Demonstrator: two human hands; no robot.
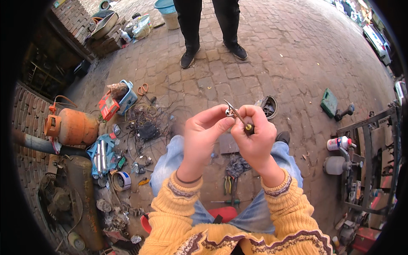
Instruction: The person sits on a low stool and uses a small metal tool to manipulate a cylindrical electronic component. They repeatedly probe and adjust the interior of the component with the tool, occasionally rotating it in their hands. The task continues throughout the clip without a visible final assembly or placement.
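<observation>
My left hand (203,134) pinches a small shiny metal part (230,113) between thumb and fingertips, held up in front of my knees. Closed around a slim pointed metal tool (236,111) is my right hand (257,132). The tool's tip slants up to the left across the small part and seems to touch it. A dark round end with a brass-coloured centre (249,127) shows at my right fingers; whether it is the tool's handle is hard to tell. My fingers partly hide the small part, so its kind cannot be made out.
Between my legs lie pliers (228,185), a green-handled screwdriver (231,202) and a dark rag (238,165). A tin of dark parts (268,107) stands beyond. Tangled wires (146,119) and an orange gas cylinder (76,126) are left, a metal rack (365,204) right. Another person's shoes (190,58) stand ahead.
</observation>
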